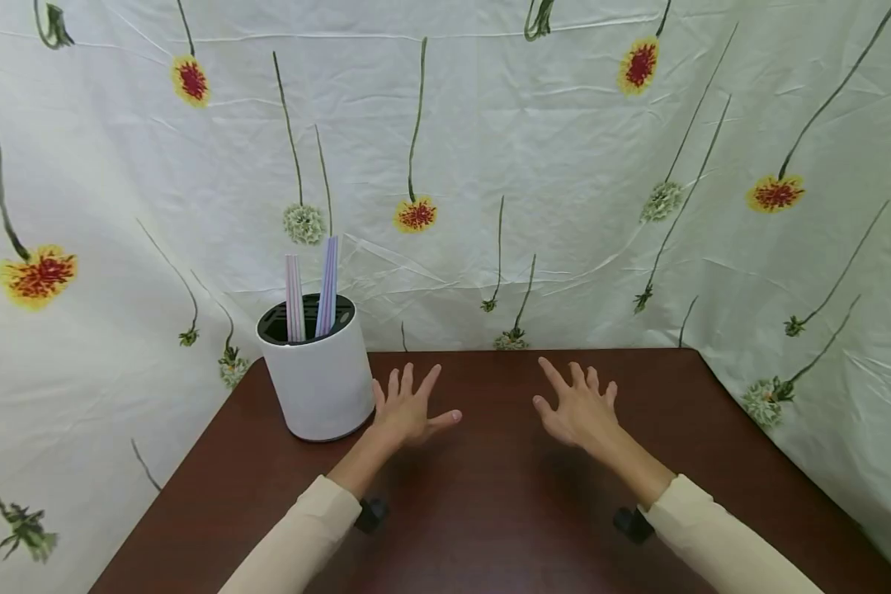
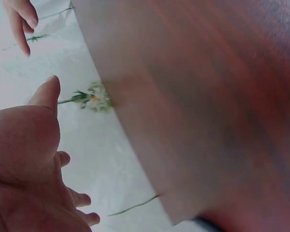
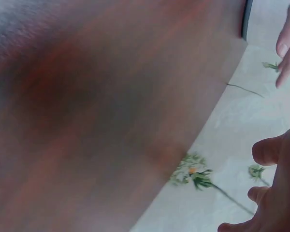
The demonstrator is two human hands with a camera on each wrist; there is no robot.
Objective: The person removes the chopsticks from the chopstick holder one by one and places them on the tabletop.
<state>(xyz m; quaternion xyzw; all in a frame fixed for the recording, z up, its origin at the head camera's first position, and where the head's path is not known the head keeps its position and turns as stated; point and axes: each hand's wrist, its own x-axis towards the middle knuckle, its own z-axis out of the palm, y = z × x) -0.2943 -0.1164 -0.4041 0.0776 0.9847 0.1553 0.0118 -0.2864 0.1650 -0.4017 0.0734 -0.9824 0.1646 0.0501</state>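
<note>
Both hands reach forward over the dark reddish-brown table (image 1: pixel 483 511), fingers spread and nothing held. The left hand (image 1: pixel 404 412) is nearest the white container (image 1: pixel 319 388), overlapping its right side in the head view. Two bundles of striped straw-like sticks, one pinkish (image 1: pixel 294 297) and one bluish purple (image 1: pixel 327 285), stand upright in the container's black slotted top. To the right, the right hand (image 1: pixel 581 410) hovers apart from any object. In the left wrist view the left palm (image 2: pixel 24 159) faces the camera; the right wrist view catches the right hand's fingers (image 3: pixel 268 152) at its edge.
A white cloth (image 1: pixel 475 148) printed with flowers hangs behind the table and down both sides. Dark wrist cameras sit under the left cuff (image 1: pixel 371 515) and the right cuff (image 1: pixel 633 525). The table's far edge lies just past the fingertips.
</note>
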